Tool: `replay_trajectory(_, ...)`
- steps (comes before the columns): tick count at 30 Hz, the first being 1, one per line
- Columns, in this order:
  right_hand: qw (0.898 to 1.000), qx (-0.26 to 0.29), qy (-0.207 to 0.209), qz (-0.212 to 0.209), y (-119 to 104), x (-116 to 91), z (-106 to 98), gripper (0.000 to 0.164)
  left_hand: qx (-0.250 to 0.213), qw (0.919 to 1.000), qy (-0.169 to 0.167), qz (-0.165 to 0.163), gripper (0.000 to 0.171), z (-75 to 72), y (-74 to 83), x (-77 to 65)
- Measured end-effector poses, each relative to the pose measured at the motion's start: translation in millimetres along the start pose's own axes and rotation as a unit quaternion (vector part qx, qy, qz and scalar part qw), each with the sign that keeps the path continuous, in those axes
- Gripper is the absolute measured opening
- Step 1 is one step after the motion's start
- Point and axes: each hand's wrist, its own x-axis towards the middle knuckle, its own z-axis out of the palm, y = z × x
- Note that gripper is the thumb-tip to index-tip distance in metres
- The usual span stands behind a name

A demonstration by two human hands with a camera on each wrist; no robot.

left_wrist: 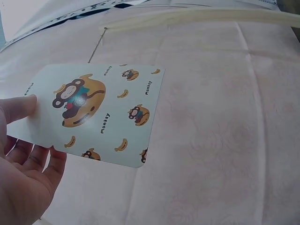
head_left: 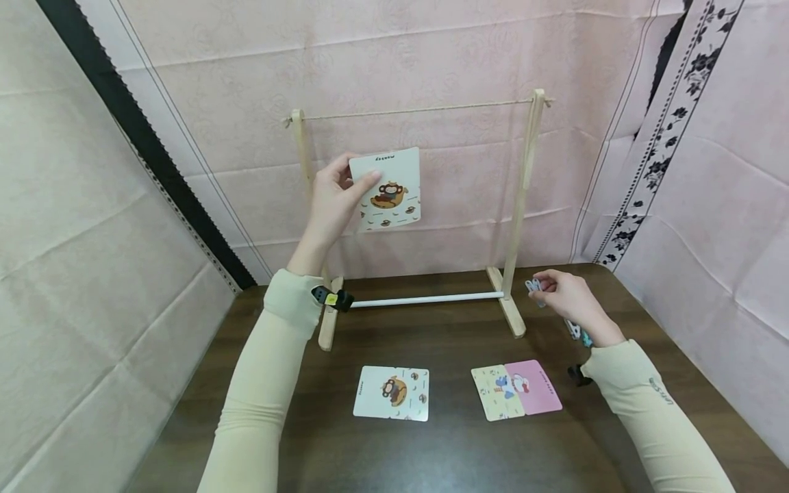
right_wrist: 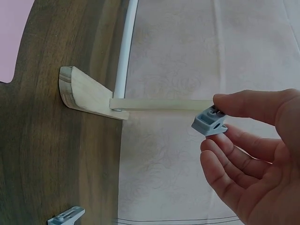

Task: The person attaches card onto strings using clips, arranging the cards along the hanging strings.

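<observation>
My left hand (head_left: 335, 195) pinches a pale card (head_left: 394, 188) with a monkey picture by its left edge, thumb on the printed face. It holds the card up below the string (head_left: 419, 110) of a wooden rack. In the left wrist view the card (left_wrist: 84, 115) shows small bananas and the word "monkey". Low at the right, my right hand (head_left: 570, 298) pinches a grey-blue clothespin (right_wrist: 209, 121) between thumb and fingers, beside the rack's right foot (head_left: 508, 308). More clothespins (head_left: 576, 331) lie on the table under that hand.
A second monkey card (head_left: 392, 394) lies on the dark wooden table (head_left: 370, 459). To its right is a yellow and pink card (head_left: 516, 390). The rack's right post (head_left: 522, 185) and white lower bar (head_left: 425, 299) stand before a pale cloth backdrop (head_left: 431, 41).
</observation>
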Motion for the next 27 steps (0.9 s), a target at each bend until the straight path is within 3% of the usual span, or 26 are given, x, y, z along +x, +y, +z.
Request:
replay_trajectory(10,1.0,0.007,-0.008,0.005,-2.7,1.2,-2.3,0.045,-0.007,1.0,0.0,0.004,0.027,11.6,7.8,6.4)
replay_trajectory(21,1.0,0.01,-0.006,0.004,-3.8,2.3,-2.3,0.045,-0.01,0.9997,0.005,-0.021,0.03,24.3,7.8,18.3)
replay_trajectory(27,1.0,0.004,-0.004,0.001,-3.5,3.2,-2.5,0.044,-0.036,0.999,0.006,-0.027,0.03,29.5,5.9,24.2)
